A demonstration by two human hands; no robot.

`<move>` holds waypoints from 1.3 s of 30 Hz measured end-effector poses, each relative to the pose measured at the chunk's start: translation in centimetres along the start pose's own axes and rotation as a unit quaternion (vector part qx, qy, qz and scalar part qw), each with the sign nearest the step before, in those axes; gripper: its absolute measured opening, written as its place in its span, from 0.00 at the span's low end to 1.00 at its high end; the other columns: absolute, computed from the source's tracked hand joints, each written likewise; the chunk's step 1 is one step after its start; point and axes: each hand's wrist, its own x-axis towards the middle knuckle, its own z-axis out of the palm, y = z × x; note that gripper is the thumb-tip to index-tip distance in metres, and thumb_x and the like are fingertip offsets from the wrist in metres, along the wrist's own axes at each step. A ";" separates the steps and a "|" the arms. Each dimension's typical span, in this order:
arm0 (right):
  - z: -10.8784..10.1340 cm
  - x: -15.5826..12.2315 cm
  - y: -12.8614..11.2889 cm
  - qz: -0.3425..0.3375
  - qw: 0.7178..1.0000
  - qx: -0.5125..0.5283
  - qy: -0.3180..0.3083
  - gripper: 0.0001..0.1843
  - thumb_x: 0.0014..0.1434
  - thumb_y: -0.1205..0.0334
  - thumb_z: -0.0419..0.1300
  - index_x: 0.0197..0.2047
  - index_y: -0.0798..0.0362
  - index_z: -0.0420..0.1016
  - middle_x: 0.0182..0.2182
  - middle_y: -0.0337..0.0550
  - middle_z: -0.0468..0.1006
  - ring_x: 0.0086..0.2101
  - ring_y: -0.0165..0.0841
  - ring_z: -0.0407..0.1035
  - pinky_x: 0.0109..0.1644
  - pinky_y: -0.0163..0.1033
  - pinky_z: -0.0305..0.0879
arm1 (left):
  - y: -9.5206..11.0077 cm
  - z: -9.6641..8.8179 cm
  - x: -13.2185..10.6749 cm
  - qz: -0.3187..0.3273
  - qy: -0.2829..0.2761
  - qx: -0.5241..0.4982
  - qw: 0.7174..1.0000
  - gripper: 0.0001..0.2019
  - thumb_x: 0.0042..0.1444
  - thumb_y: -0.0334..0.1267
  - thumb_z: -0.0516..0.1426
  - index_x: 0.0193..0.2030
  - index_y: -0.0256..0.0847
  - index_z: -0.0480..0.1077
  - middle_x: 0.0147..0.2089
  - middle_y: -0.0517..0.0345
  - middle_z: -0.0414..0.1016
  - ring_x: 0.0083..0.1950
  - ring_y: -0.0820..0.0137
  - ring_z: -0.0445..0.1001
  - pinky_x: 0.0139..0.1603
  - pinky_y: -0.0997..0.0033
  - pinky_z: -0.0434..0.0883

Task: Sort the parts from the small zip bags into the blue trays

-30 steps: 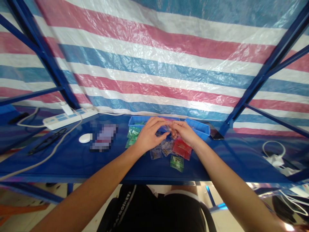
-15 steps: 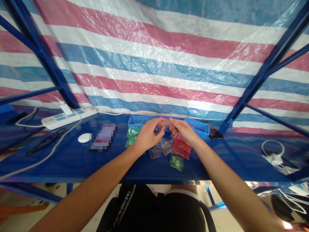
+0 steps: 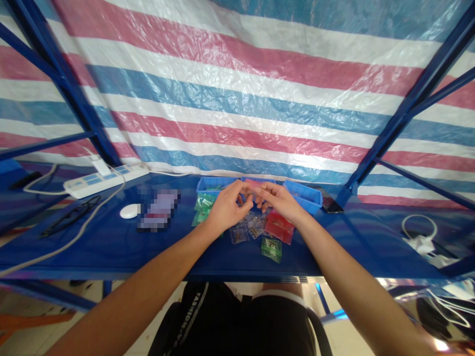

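Observation:
My left hand (image 3: 228, 206) and my right hand (image 3: 280, 201) meet fingertip to fingertip above a cluster of small plastic bags on the blue table (image 3: 111, 247). Both pinch something small and pinkish that I cannot make out. Under the hands lie clear bags (image 3: 239, 232) with small metal parts, a red bag (image 3: 279, 226) and a green bag (image 3: 271, 248). More green bags (image 3: 203, 203) sit left of my left hand. Behind the hands stand three small blue bins, the left one (image 3: 210, 184) and the right one (image 3: 304, 194) in plain view.
A white power strip (image 3: 104, 179) with cables lies at the back left, black scissors (image 3: 72, 215) and a white round puck (image 3: 129, 211) in front of it. A dark phone (image 3: 331, 205) lies right of the bins. White cables (image 3: 421, 237) sit far right. Blue frame posts flank the table.
Both hands have lifted slightly and shifted toward the bins, the fingertips staying pinched together. The bags on the table have not moved.

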 end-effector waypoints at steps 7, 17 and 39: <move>-0.1 -0.1 0.0 -0.036 0.999 -0.027 -0.023 0.24 0.62 0.37 0.70 0.46 0.50 0.81 0.37 0.42 0.83 0.33 0.32 0.76 0.35 0.37 0.74 | -0.2 -0.1 0.0 -0.003 0.005 -0.010 1.000 0.07 0.69 0.36 0.60 0.52 0.42 0.72 0.44 0.56 0.80 0.43 0.66 0.80 0.44 0.66 0.76; -0.7 0.3 0.5 -0.093 0.985 -0.120 0.080 0.20 0.63 0.39 0.69 0.40 0.48 0.80 0.37 0.44 0.81 0.35 0.38 0.74 0.36 0.41 0.74 | -0.5 0.2 0.0 -0.056 -0.027 -0.068 0.996 0.29 0.72 0.41 0.59 0.76 0.44 0.57 0.55 0.48 0.80 0.42 0.65 0.81 0.40 0.66 0.80; -4.4 0.3 0.6 -0.166 0.812 -0.518 0.212 0.13 0.69 0.69 0.55 0.46 0.51 0.82 0.46 0.53 0.83 0.49 0.49 0.75 0.56 0.50 0.70 | -2.5 1.7 -1.2 0.032 -0.224 0.034 0.973 0.15 0.69 0.38 0.62 0.61 0.44 0.79 0.58 0.48 0.83 0.58 0.58 0.83 0.65 0.54 0.77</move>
